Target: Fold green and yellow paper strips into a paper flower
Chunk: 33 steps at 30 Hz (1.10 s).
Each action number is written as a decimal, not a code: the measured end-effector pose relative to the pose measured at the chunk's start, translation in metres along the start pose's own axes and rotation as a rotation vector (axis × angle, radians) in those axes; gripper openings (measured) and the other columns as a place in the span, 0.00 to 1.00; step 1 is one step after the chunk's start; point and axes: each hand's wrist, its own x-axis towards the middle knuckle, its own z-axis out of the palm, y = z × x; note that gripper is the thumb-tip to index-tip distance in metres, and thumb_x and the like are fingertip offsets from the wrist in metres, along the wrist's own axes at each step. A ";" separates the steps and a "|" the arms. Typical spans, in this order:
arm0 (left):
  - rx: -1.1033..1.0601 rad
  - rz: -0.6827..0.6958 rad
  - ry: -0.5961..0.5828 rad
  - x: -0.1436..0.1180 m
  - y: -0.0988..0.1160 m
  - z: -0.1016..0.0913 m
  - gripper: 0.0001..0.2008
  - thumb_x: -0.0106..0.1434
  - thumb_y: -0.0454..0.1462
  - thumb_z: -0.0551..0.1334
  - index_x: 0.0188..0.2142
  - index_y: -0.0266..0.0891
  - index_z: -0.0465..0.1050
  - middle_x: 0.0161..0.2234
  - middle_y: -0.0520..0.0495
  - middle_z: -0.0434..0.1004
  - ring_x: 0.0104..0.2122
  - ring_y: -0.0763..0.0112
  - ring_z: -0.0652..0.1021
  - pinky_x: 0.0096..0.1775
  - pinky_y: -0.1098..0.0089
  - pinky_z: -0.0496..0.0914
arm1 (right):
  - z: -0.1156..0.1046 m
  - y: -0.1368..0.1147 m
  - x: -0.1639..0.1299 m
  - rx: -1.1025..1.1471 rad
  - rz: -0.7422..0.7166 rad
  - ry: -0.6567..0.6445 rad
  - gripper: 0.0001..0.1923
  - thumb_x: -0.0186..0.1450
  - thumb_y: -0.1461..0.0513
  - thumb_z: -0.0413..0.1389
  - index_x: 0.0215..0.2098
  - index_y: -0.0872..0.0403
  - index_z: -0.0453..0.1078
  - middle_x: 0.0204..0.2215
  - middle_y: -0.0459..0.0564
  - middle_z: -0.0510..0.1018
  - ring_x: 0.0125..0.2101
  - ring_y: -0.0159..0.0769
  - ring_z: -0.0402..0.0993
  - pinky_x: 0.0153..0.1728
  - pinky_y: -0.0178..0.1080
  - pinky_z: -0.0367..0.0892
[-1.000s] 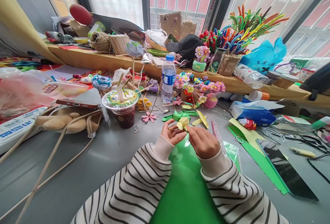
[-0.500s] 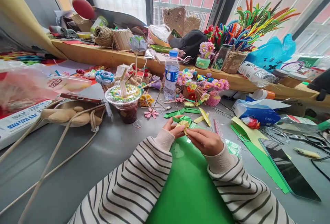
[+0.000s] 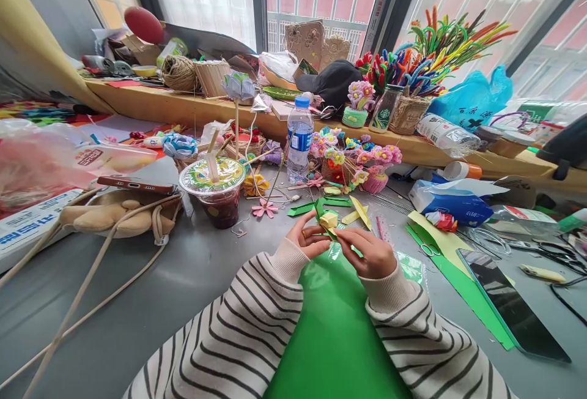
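Above the green sheet on the desk, both hands are at a small folded paper flower, yellow with green paper around it. My left hand, a ring on one finger, holds it from the left with its fingers partly spread. From the right, my right hand pinches its lower edge between thumb and fingers. Just beyond lie folded green paper strips and crossed yellow paper strips. The underside of the flower is hidden by the fingers.
A lidded drink cup and a water bottle stand beyond my hands. To the right lie small scissors, a dark tablet and a blue tissue pack. A tan bag sits left. Crafts crowd the wooden ledge.
The paper flower has been turned in my fingers, so more of its yellow centre and upright green paper shows. My left fingers have spread a little. The view has shifted slightly.
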 end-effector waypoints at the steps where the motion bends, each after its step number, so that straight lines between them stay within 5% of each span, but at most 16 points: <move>1: -0.010 0.006 0.016 0.001 -0.001 0.000 0.36 0.35 0.33 0.68 0.46 0.40 0.56 0.32 0.47 0.71 0.30 0.70 0.74 0.34 0.68 0.67 | 0.002 0.000 -0.001 0.006 0.023 0.030 0.11 0.55 0.69 0.50 0.36 0.56 0.67 0.29 0.49 0.76 0.30 0.27 0.71 0.32 0.30 0.68; 8: 0.067 0.037 0.156 0.002 -0.003 0.007 0.32 0.36 0.33 0.67 0.42 0.40 0.56 0.27 0.51 0.71 0.24 0.74 0.73 0.24 0.74 0.67 | 0.015 -0.004 -0.005 0.007 0.099 0.080 0.09 0.54 0.70 0.49 0.34 0.57 0.67 0.27 0.49 0.75 0.27 0.29 0.70 0.29 0.32 0.68; 13: 0.136 -0.001 0.226 0.001 0.004 0.009 0.32 0.35 0.35 0.67 0.40 0.39 0.56 0.26 0.52 0.70 0.22 0.74 0.72 0.18 0.77 0.64 | 0.020 -0.008 -0.004 -0.077 0.012 0.137 0.07 0.55 0.69 0.50 0.32 0.59 0.68 0.26 0.52 0.75 0.28 0.31 0.70 0.30 0.33 0.68; 19: 0.019 -0.037 0.219 0.003 0.002 0.004 0.35 0.30 0.35 0.69 0.39 0.39 0.56 0.26 0.52 0.71 0.22 0.74 0.72 0.21 0.75 0.66 | 0.013 -0.017 0.004 -0.260 -0.171 0.110 0.08 0.54 0.70 0.51 0.32 0.62 0.69 0.24 0.53 0.76 0.25 0.33 0.71 0.26 0.33 0.69; 33: 0.027 0.104 0.098 0.006 -0.007 0.001 0.35 0.36 0.37 0.67 0.44 0.41 0.54 0.30 0.49 0.71 0.21 0.76 0.71 0.18 0.78 0.60 | 0.009 -0.020 0.002 -0.129 -0.070 0.221 0.11 0.51 0.71 0.55 0.35 0.60 0.68 0.28 0.54 0.76 0.29 0.31 0.72 0.32 0.32 0.70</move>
